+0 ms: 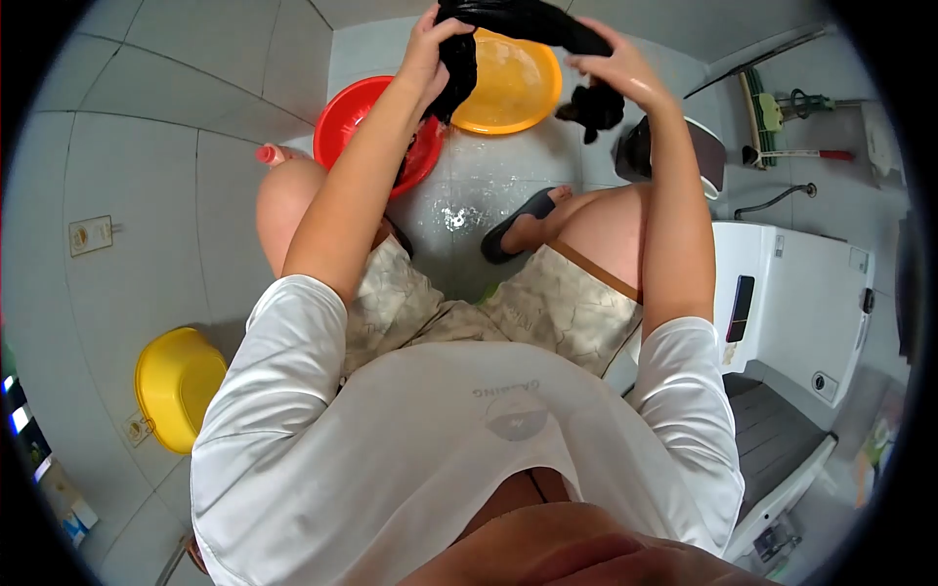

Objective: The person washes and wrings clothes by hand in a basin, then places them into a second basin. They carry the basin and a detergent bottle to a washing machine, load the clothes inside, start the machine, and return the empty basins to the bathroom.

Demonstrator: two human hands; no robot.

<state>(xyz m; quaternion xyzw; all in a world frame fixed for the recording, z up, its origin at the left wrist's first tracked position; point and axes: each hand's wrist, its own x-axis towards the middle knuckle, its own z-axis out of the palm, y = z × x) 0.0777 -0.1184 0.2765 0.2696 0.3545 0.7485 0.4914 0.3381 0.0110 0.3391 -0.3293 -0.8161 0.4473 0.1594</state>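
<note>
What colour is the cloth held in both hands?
Black, with no pattern visible on the cloth; it shows best in the head view.

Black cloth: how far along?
Done: the orange basin looks filled; the floor is wet.
In hand: black cloth, strung between left hand and right hand.
Left: probably the dark item in the red basin. Can't tell whether the held cloth is finished.
</note>
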